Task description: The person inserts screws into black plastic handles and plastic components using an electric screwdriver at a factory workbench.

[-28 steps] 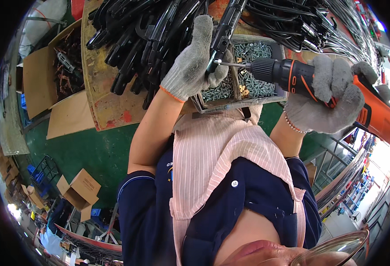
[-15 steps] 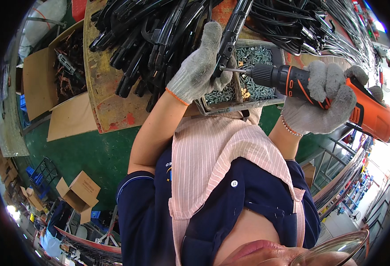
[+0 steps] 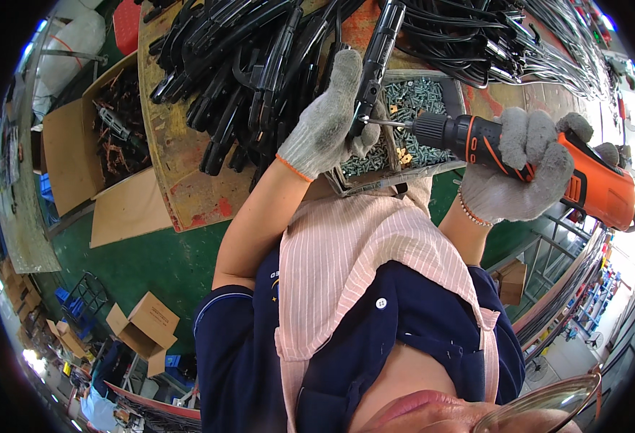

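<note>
My left hand (image 3: 324,123), in a grey knit glove with an orange cuff edge, is closed around the lower end of a long black metal part (image 3: 376,68). Its thumb points up along the part's side. In my right hand (image 3: 526,169), also gloved, is an orange and black cordless drill (image 3: 476,137), held level and pointing left. The drill's thin bit (image 3: 388,123) reaches the part's lower end beside my left fingers; whether a screw sits at the tip is too small to tell. Beneath the part, a tray (image 3: 453,108) holds many small screws (image 3: 422,101) and a few brass-coloured pieces (image 3: 404,156).
A pile of similar black parts (image 3: 263,86) covers the worn table (image 3: 187,195) to the left. Bundled black cables (image 3: 469,50) lie at the far right. An open carton (image 3: 72,151) with copper-coloured scraps stands left of the table. Another carton (image 3: 148,321) is lower left.
The view has shifted slightly, so the table and cartons appear lower. Both hands keep their grips, and the bit stays at the black part's lower end.
</note>
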### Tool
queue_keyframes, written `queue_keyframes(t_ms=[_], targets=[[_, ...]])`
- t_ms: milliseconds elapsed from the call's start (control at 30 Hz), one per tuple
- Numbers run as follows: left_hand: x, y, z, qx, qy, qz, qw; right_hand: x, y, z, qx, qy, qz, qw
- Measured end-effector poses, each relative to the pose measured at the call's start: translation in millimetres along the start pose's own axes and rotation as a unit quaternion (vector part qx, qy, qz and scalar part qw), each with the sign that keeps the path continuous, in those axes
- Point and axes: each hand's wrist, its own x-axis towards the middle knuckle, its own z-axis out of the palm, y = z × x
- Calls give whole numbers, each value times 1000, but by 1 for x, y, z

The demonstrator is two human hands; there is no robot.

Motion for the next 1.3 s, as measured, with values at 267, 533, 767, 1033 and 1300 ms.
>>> queue_keyframes(t_ms=[267,533,767,1033,1300], targets=[[-5,4,6,-22,11,-23,999,-8,0,-11,-6,-37,-21,999],[0,1,1,-3,-6,-22,1000,-10,-3,8,-56,-34,-52,997],[-1,1,1,6,-21,2,1000,-5,0,5,-9,-33,-55,998],[-4,7,4,-35,6,-48,998,8,1,-8,35,-128,-18,991],[1,1,-2,40,9,-39,998,22,-4,-10,33,-224,49,973]])
